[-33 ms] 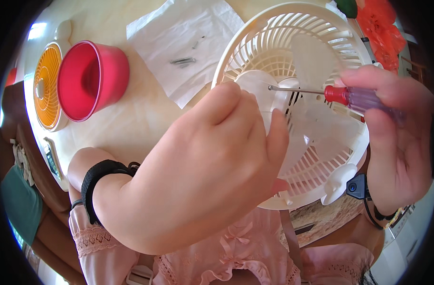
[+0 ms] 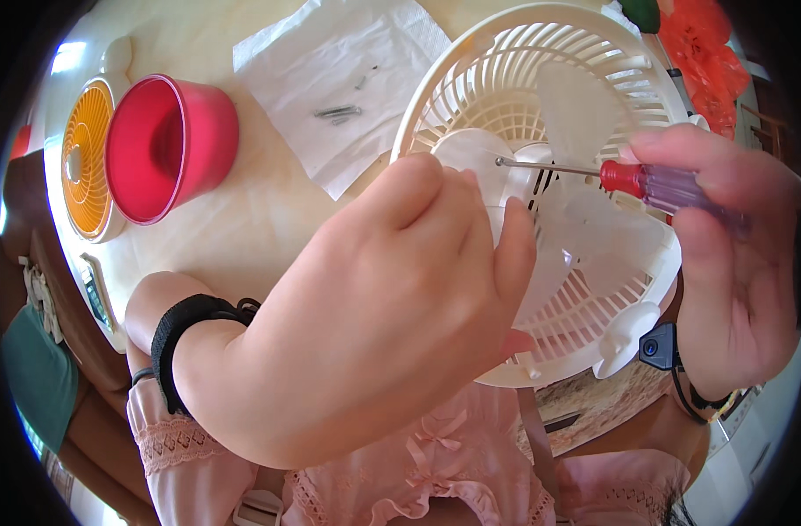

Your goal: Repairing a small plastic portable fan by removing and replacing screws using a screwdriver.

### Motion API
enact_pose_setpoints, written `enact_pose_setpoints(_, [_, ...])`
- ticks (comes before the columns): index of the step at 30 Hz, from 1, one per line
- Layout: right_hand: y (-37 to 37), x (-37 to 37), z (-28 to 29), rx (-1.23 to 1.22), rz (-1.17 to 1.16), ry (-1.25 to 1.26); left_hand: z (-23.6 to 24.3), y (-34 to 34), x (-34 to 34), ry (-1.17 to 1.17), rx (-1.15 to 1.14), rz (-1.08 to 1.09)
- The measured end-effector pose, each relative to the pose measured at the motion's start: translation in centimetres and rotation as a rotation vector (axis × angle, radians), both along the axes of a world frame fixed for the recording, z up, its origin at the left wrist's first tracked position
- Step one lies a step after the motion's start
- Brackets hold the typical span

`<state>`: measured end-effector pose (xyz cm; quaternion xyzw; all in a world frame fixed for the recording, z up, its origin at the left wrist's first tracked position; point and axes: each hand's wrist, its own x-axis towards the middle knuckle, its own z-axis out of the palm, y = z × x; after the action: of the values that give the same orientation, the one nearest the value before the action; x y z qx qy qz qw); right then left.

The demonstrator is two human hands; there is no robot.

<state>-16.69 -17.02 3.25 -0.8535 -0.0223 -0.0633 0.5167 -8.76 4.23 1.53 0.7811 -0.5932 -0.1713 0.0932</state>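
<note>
My right hand [image 2: 725,245] is closed on a screwdriver [image 2: 646,184] with a red and translucent purple handle, its thin shaft reaching left to a small screw [image 2: 501,162] in a white plastic fan part [image 2: 466,149]. My left hand [image 2: 365,289] is curled round that part at the fan's left side, its fingertips partly hidden. Behind both hands is the cream fan cage [image 2: 444,61], with translucent white blades [image 2: 576,105] inside.
An orange-grilled fan piece [image 2: 89,127] stands beside a red tub [image 2: 203,131] at left. A white paper napkin [image 2: 295,70] holds several screws [image 2: 335,112] on the cream table [image 2: 225,245]. Red plastic [image 2: 698,61] lies at the back right.
My left fingers have shifted very slightly rightward, and my right hand has moved a little on the screwdriver. Everything else looks the same.
</note>
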Motion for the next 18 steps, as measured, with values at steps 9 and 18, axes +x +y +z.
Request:
enact_pose_setpoints(9, [0.6,-0.4,0.0,-0.031,-0.008,-0.013,-0.6,-0.6,0.0,0.077,0.009,0.011])
enact_pose_setpoints(18, [1.5,-0.5,-0.2,-0.045,-0.009,-0.018,-0.8,-0.6,-0.3,0.089,0.038,0.012])
